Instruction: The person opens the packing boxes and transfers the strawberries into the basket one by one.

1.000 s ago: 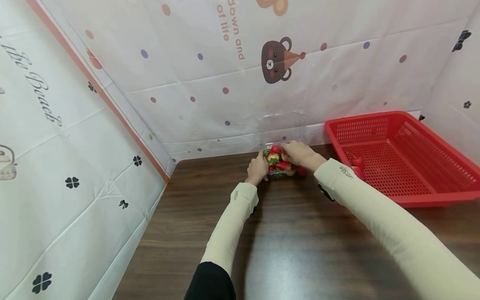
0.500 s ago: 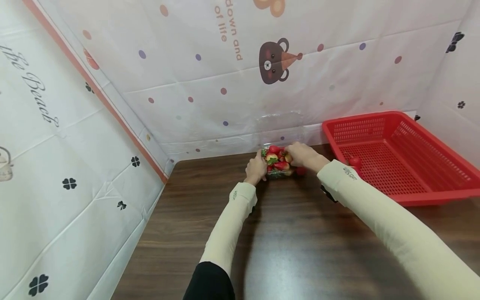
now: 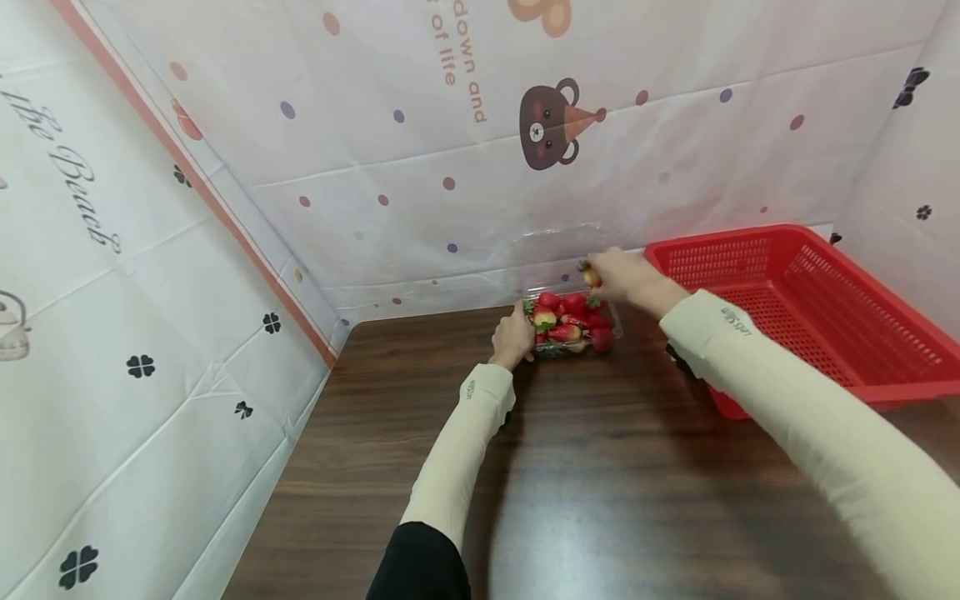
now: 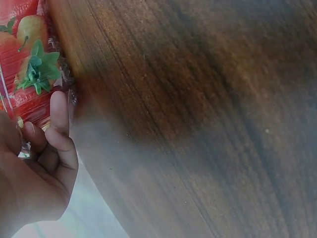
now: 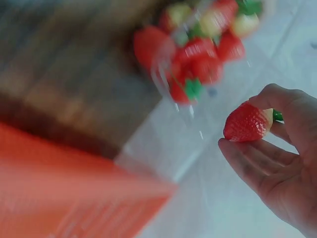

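Observation:
A clear plastic box (image 3: pixel 615 321) full of strawberries (image 3: pixel 567 321) sits on the dark wooden table near the back wall. My left hand (image 3: pixel 516 335) grips the box's left side; in the left wrist view its curled fingers (image 4: pixel 54 144) press the box wall (image 4: pixel 22 59). My right hand (image 3: pixel 622 275) is lifted above the box's right end and pinches one strawberry (image 5: pixel 246 122) between thumb and fingers. The open lid (image 3: pixel 562 250) stands up behind the box.
A red mesh basket (image 3: pixel 810 312) stands at the right of the table, close to my right forearm. Patterned sheets wall in the back and left. Bare dark tabletop (image 3: pixel 600 475) stretches toward me.
My right hand has risen out of the box and moved right toward the basket, carrying one strawberry. My left hand has kept its hold on the box.

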A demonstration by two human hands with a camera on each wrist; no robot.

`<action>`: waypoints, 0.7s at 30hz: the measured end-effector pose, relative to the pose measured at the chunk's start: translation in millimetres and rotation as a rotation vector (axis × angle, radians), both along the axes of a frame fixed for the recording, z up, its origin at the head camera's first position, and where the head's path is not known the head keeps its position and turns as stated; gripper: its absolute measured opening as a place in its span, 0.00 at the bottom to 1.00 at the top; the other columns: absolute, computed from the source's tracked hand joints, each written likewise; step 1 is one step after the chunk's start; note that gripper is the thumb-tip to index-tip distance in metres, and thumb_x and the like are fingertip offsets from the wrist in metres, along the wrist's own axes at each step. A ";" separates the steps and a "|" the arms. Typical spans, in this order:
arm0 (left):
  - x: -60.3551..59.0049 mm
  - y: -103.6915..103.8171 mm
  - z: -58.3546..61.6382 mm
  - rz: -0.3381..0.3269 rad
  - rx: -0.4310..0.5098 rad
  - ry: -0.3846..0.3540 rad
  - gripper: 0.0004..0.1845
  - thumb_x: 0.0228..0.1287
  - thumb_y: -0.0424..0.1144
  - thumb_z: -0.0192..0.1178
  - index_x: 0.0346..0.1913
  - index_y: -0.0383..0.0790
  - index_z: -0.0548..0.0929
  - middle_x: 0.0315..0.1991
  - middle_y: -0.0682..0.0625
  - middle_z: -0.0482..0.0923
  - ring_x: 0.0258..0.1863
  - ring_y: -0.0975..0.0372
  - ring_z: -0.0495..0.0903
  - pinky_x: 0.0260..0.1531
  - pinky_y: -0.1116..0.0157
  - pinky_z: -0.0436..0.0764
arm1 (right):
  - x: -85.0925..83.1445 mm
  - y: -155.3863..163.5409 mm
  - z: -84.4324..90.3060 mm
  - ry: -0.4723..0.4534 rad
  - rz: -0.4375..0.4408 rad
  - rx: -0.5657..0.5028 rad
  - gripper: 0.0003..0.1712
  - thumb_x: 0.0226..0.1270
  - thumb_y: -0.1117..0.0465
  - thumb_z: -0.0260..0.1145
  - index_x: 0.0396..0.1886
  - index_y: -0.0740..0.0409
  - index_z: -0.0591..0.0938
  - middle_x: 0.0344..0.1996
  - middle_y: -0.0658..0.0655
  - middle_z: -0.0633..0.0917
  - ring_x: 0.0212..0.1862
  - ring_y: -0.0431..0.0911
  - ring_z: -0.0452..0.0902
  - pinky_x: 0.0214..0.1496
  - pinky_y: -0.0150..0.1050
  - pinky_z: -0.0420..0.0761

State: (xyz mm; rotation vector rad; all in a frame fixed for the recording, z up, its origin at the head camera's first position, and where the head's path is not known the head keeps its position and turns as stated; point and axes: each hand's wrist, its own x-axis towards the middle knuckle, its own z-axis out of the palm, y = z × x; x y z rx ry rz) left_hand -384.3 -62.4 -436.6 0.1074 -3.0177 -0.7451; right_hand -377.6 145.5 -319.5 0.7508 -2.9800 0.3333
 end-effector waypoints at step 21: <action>-3.5 -0.1 -3.2 0.002 -0.033 -0.026 0.26 0.83 0.43 0.40 0.79 0.54 0.58 0.18 0.48 0.84 0.15 0.59 0.84 0.48 0.54 0.84 | 14.1 116.8 59.9 0.062 -0.183 0.095 0.26 0.67 0.60 0.66 0.57 0.72 0.73 0.48 0.75 0.75 0.46 0.66 0.73 0.48 0.64 0.76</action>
